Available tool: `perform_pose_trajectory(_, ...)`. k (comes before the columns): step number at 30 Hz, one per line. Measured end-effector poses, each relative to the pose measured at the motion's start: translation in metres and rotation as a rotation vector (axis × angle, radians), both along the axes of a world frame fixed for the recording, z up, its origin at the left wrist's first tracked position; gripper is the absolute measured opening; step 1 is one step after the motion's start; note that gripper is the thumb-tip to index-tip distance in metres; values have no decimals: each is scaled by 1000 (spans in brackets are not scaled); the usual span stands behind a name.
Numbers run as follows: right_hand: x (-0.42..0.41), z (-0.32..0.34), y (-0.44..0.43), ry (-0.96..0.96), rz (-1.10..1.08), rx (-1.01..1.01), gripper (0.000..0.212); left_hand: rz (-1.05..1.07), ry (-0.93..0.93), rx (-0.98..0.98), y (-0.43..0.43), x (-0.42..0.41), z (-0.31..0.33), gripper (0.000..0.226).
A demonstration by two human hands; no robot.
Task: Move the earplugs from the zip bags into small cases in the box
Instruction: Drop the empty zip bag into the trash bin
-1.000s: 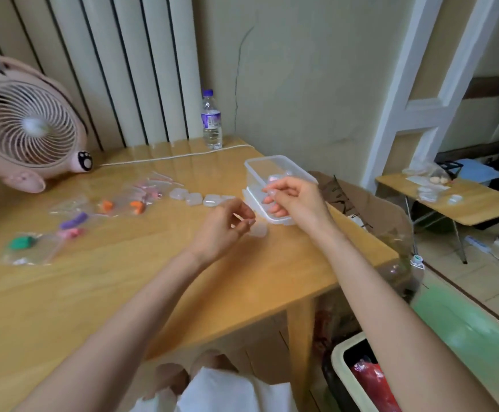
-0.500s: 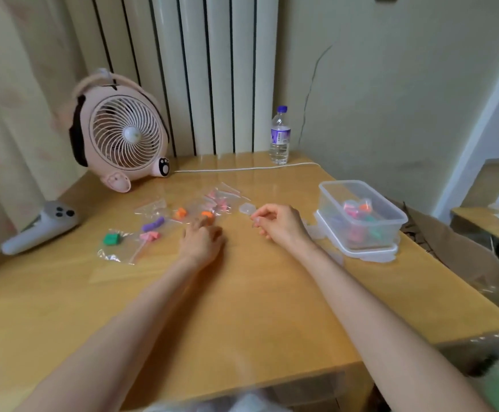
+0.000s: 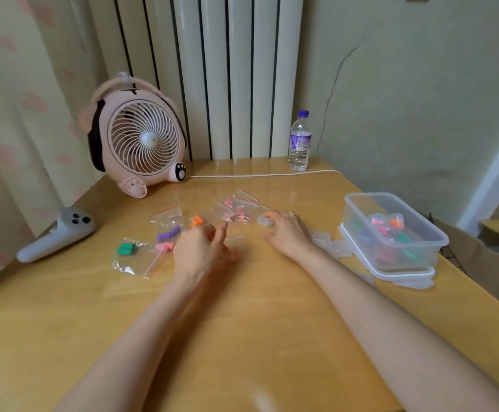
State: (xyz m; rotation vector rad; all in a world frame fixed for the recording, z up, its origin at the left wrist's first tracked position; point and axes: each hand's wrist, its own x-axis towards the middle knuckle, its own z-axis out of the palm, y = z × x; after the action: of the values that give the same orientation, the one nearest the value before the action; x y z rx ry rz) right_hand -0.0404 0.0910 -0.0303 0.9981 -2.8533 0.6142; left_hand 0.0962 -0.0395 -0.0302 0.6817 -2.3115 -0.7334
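Several clear zip bags lie in the table's middle, holding a green earplug (image 3: 126, 249), a purple one (image 3: 169, 233), an orange one (image 3: 197, 220) and pink ones (image 3: 236, 211). My left hand (image 3: 203, 248) hovers over them, slightly blurred, its index finger stretched toward the pink bag and nothing visibly held. My right hand (image 3: 286, 233) lies palm down with its fingertips on a small clear case (image 3: 264, 222). More empty cases (image 3: 321, 237) lie beside that wrist. The clear plastic box (image 3: 358, 221) at the right holds several cases with coloured earplugs.
A pink desk fan (image 3: 141, 141) stands at the back left, and a white cable (image 3: 266, 174) runs from it past a water bottle (image 3: 299, 142). A grey controller (image 3: 54, 234) lies near the left edge. The box stands on its lid (image 3: 402, 278).
The view swung left from the box to the bags. Both hands left the box and came to the table's middle; the right hand reached onto a small case and the left onto the bags.
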Motion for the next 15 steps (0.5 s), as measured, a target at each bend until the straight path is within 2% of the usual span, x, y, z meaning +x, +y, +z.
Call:
perform_pose_trajectory(2,-3,-3,-5,24,3,40,44,39,-12,27,-6,-1,-3,44)
perform_pose_trajectory(6,-5,-3,-8,-10,16,-122,21,93,-97,-15,-17,-2,-10,28)
perform_pose_trajectory(9,-1,-3,-7,-37,45,-196,7,58,-275,-104,-24,-7,-21,46)
perform_pose_trajectory(12,7,0,-3,-27,66,-204,17,11,-295,-56,-27,-10,-25,44)
perform_pose_trajectory(15,17,6,4,3,106,-158,30,-67,-244,30,-24,-9,-21,24)
